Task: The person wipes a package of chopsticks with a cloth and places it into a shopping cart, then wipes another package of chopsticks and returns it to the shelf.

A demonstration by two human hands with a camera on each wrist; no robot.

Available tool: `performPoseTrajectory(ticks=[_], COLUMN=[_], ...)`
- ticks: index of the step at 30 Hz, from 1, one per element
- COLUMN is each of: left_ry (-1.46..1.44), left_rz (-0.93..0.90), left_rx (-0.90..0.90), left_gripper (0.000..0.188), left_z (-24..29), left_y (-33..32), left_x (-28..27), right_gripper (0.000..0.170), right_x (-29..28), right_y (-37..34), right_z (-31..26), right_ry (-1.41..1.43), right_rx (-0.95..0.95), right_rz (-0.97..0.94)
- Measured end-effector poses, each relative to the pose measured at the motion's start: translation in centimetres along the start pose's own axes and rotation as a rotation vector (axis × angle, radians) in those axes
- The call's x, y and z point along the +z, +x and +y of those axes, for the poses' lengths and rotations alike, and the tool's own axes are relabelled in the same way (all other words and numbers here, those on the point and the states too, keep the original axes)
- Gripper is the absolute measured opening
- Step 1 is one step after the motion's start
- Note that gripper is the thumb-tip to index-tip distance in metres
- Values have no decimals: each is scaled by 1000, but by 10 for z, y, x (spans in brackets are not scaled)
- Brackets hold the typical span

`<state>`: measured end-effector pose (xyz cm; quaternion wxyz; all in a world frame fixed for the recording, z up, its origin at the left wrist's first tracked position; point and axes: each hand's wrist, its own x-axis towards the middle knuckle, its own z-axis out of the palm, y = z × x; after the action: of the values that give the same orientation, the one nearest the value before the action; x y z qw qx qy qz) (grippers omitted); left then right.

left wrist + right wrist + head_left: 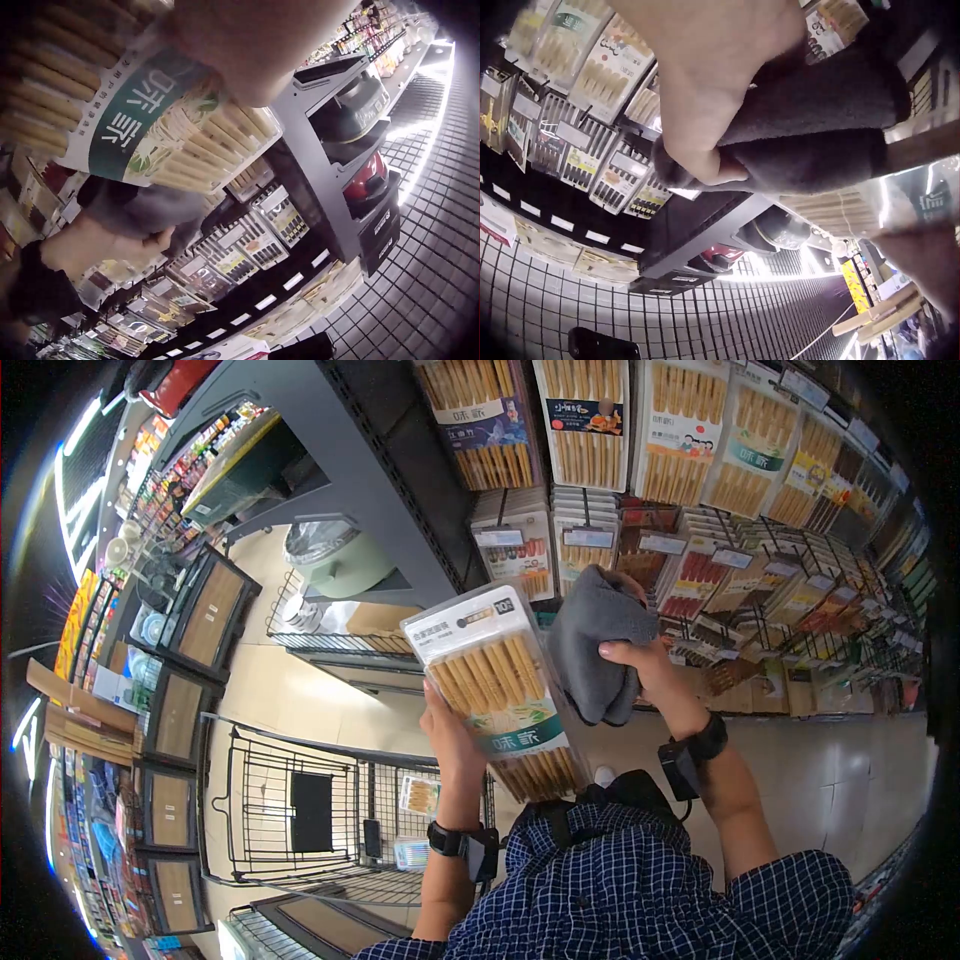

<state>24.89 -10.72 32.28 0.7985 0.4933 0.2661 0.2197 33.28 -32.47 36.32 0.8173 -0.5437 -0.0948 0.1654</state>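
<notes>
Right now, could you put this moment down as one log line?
left hand: holds chopstick pack | right hand: grips folded grey cloth | shopping cart: beside person, small packs inside

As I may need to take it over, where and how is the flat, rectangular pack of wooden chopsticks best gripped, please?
Probably on the pack, low on its right long edge, coming from the person's right, fingers behind and thumb in front: it is flat, the left hand holds the opposite edge, and the folded dark-grey cloth sits beside the upper part.
</notes>
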Motion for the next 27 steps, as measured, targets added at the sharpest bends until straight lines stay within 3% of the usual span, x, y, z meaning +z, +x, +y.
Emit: performPoseTrajectory(ticks=[9, 12, 15, 18, 21, 27], left_ry=[6, 13, 26, 38, 68, 106], left_rz=[11, -19, -44, -41, -24, -65], left_rx=[-10, -19, 2, 5, 14, 26], left_gripper=[51, 50, 50, 50, 49, 49], left_z=[10, 8, 4, 6, 9, 7], left_y=[-3, -5, -2, -3, -5, -9], left_x=[4, 4, 2, 3, 6, 8], right_gripper=[76, 80, 86, 89, 86, 82], right_x=[-14, -14, -31, -30, -23, -7], right_y=[0, -3, 4, -2, 4, -1], right_z=[1, -1, 18, 21, 9, -4], right_ry=[-195, -216, -438, -527, -380, -387], right_rx=[-50, -29, -112, -79, -163, -223], right_rz=[57, 46, 56, 96, -13, 15])
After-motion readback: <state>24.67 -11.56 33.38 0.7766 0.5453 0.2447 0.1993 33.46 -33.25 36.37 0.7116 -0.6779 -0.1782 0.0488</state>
